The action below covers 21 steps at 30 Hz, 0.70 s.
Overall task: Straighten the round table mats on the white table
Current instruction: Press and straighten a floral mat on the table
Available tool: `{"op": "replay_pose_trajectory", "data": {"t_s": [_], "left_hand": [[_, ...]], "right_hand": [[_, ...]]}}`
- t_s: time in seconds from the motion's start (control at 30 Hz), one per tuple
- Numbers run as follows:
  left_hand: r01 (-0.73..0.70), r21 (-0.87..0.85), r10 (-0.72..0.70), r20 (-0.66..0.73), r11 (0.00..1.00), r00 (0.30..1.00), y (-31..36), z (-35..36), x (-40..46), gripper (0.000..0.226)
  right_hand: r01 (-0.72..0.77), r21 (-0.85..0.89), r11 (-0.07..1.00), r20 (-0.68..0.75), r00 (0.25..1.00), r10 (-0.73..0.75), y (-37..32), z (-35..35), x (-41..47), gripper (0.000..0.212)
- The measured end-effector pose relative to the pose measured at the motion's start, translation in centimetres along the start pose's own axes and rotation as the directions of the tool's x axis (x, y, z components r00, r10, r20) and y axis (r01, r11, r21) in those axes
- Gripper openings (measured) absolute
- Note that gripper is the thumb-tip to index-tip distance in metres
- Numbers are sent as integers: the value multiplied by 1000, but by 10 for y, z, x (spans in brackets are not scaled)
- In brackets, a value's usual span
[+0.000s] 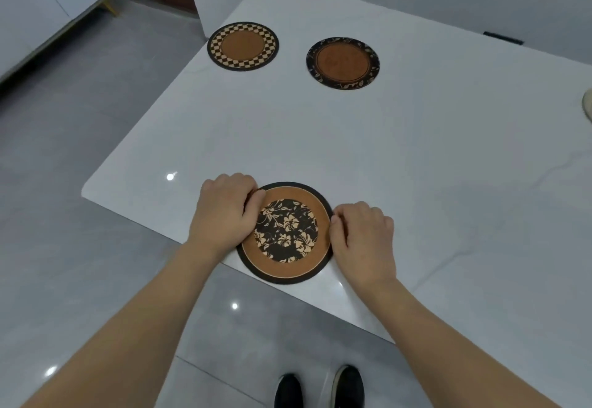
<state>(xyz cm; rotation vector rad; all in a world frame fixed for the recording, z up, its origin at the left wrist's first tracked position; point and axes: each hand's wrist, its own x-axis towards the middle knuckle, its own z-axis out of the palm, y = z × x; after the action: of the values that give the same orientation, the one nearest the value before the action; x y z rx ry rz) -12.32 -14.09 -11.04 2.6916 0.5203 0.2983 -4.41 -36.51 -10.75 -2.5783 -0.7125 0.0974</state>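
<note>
You are gripping the floral mat from both sides, left hand pinching its left rim and right hand with fingers curled against its right rim, as it is lying at the near edge of the white table. It is overhanging that edge slightly, so an uneven pull is risking tipping it to the floor, while the checkered mat and leaf-bordered mat are waiting well apart at the far side.

- The left hand covers the upper-left rim of the flowered mat.
- Both hands' fingers curl under, tips hidden.
- A pale round thing is cut off at the right edge.
- The table runs out of frame to the right.
</note>
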Motion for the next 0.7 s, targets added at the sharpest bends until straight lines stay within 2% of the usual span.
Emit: {"op": "replay_pose_trajectory", "data": {"t_s": [0.1,0.37,0.7], "left_hand": [[63,-9,-63,-70,998,995,-7,5,0,28],[74,11,-73,-53,997,996,-5,5,3,25],[83,18,-82,-51,996,995,-2,4,3,24]], "right_hand": [[34,-15,999,0,999,-34,-1,2,0,17],[25,-74,997,27,999,-23,-5,1,1,16],[15,-60,998,36,999,-13,-4,1,2,15]]}}
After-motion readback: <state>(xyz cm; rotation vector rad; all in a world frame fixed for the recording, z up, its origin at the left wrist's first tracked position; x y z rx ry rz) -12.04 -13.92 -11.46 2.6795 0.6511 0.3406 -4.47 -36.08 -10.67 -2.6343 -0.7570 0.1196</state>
